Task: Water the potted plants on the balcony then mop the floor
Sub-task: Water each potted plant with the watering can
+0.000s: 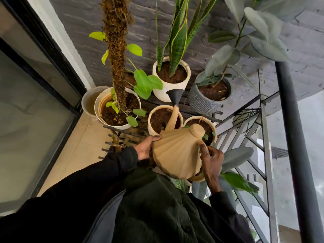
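- The can (177, 153) sat at the centre of the frame, tipped away from the person, with its spout (172, 118) reaching up over a tan pot (150, 128) of bare soil.
- The black rose (173, 95) on the spout's tip lay just above that pot, in front of the white pot (162, 97) that held the snake plant (177, 42).
- The left hand (145, 149), left of the can, cupped its side; the thumb lay on the upper edge and the fingers were hidden beneath.
- The right hand (212, 160), right of centre, gripped the handle (199, 178) with its fingers curled round it.
- A second tan pot (185, 122) showed behind the can's top.
- A grey pot (199, 102) stood to the upper right, and a moss-pole pot (97, 109) left of centre.
- The pots stood on a black slatted stand (122, 131).
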`<state>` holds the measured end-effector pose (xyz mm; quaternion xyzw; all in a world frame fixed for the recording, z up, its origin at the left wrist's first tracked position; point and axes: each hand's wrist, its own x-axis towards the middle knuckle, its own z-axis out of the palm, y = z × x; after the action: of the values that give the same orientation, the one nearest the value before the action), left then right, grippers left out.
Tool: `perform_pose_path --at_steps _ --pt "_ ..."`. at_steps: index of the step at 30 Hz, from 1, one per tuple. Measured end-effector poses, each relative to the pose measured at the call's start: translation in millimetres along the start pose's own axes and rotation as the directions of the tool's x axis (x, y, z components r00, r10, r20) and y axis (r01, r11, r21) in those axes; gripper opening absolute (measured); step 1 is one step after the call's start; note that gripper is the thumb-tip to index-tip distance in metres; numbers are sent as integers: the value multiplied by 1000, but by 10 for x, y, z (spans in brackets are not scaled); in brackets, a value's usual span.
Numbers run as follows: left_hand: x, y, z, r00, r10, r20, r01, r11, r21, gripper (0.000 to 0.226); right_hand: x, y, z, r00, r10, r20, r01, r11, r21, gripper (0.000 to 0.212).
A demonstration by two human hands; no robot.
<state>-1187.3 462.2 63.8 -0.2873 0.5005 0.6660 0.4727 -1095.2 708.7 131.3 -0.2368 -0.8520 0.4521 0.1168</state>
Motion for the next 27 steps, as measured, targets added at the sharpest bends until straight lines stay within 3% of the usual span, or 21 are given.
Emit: perform_pose_path --at_steps 14,20,27 --pt "-270 -430 -319 998 10 -59 -17 993 -116 61 -129 -89 193 980 -44 193 39 999 29 69" --pt "-437 -435 -687 997 -19 -71 7 986 -167 61 -222 -405 567 956 -81 282 89 996 -18 69" --pt "-543 -450 -1345 991 -101 -82 83 976 -200 58 -419 -930 1119 922 -51 383 81 995 -62 55"
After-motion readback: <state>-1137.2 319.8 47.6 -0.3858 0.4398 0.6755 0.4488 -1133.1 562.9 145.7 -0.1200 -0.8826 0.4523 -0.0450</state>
